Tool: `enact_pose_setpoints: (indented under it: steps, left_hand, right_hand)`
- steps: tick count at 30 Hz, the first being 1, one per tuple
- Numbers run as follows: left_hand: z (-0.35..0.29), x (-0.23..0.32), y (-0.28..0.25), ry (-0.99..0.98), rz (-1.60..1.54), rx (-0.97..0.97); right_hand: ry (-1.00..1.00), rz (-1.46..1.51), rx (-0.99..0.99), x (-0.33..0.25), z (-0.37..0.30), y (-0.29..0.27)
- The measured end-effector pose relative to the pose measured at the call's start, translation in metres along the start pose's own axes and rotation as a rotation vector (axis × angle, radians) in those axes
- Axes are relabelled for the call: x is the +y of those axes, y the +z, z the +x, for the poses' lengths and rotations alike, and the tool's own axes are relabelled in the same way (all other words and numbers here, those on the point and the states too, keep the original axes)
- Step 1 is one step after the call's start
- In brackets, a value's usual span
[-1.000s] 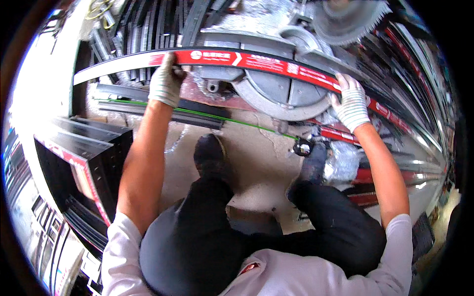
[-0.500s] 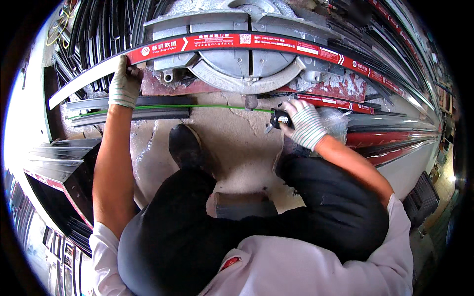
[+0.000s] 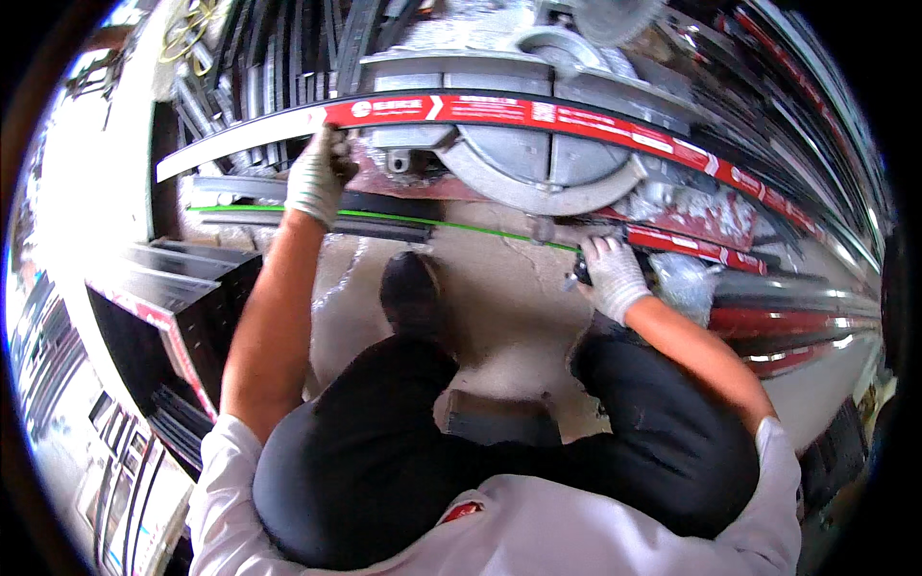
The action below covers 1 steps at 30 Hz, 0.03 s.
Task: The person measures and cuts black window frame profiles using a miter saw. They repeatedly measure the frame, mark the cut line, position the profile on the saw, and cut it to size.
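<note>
A long metal profile (image 3: 615, 132) with red and white protective film lies across the mitre saw (image 3: 490, 168). My left hand (image 3: 317, 182), in a striped white glove, grips the profile's near edge where white film meets red, its fingers curled. My gloved right hand (image 3: 613, 276) is closed around a black tape measure (image 3: 582, 269), mostly hidden under the fingers. From it a green tape blade (image 3: 461, 225) runs left, passing below my left hand and over grey profiles (image 3: 375, 228) on the floor.
Many dark profiles (image 3: 279, 58) are stacked behind, at the far left. More film-covered lengths (image 3: 797, 322) lie at the right beside crumpled clear plastic (image 3: 684, 283). A black open-sided frame (image 3: 158, 326) stands at my left. Metal shavings (image 3: 672, 206) litter the saw's base.
The whole view has shifted, so the scene sits further right and tilts. My right hand has moved slightly toward me and covers more of the tape measure. The left hand keeps its grip.
</note>
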<state>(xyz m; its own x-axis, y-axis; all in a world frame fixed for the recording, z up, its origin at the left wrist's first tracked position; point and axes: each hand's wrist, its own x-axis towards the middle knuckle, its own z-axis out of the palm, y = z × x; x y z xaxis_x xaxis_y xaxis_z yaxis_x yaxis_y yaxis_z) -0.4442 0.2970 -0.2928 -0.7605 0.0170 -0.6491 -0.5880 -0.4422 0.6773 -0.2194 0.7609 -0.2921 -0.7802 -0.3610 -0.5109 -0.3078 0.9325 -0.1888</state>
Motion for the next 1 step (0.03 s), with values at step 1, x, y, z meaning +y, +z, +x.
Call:
enact_pose_setpoints:
  steps: [1]
  left_hand:
    - [-0.0055,0.0133,-0.0118,0.024,0.008,0.023]
  right_hand:
    - [-0.001,0.053,-0.077,0.0022,0.0043,-0.0003]
